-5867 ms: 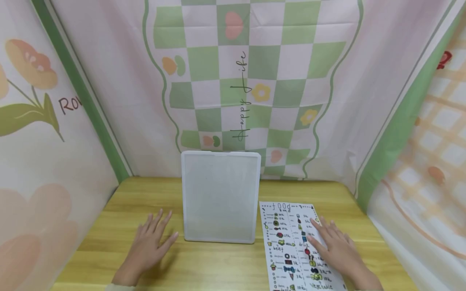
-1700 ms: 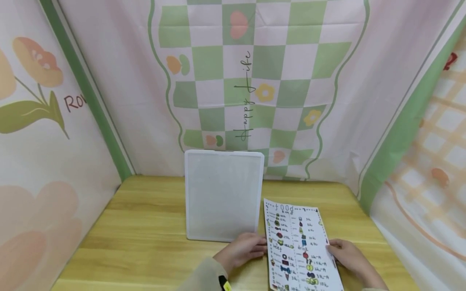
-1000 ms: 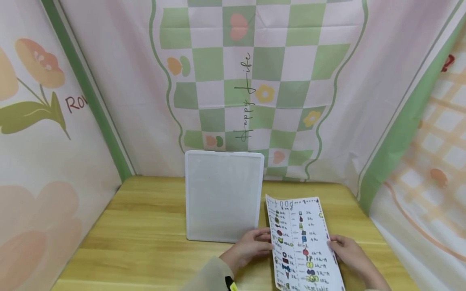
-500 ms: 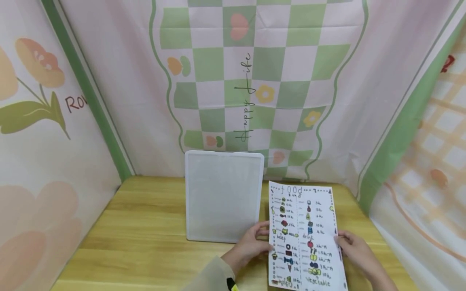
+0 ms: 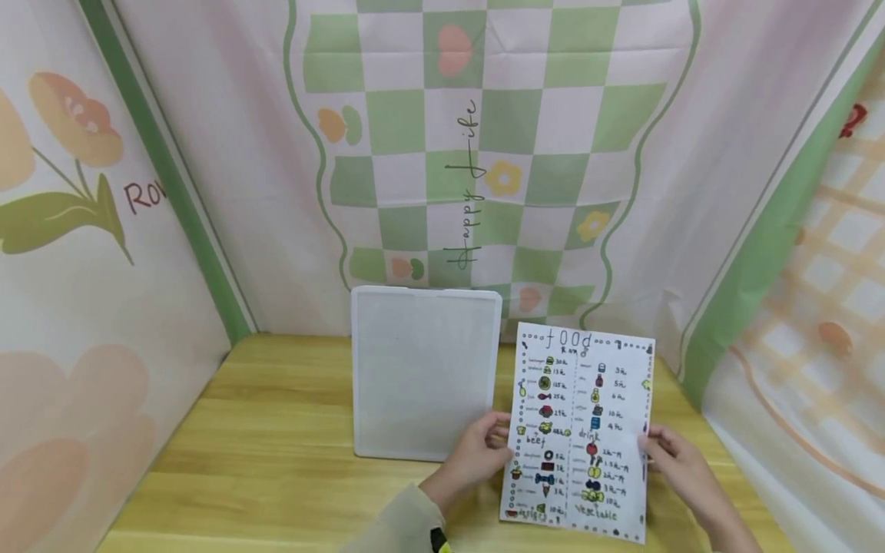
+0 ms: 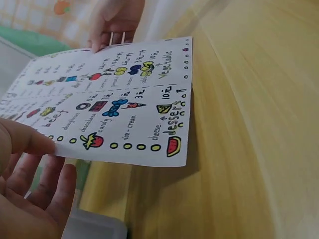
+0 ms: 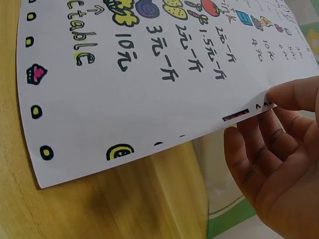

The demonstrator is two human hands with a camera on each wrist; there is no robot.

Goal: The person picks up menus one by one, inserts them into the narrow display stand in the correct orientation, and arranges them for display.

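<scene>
Pinching opposite side edges, left hand point(image 5: 477, 455) and right hand point(image 5: 674, 461) hold the white hand-drawn food price sheet point(image 5: 581, 430) lifted off the yellow wooden table point(image 5: 276, 430). Long axis near upright, "food" heading at top edge, tilted away. White rectangular plastic board point(image 5: 423, 372) stands just left.

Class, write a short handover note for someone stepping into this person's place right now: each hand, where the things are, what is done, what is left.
Left hand: pinches the left edge of the hand-drawn food menu sheet.
Right hand: pinches the sheet's right edge.
Sheet: lifted off the wooden table, tilted up toward the person, printed side facing them.
White board: propped upright just left of the sheet, blank.
Done: sheet picked up with both hands.
Left: likely placing the sheet against the board; not yet touching it.
</scene>
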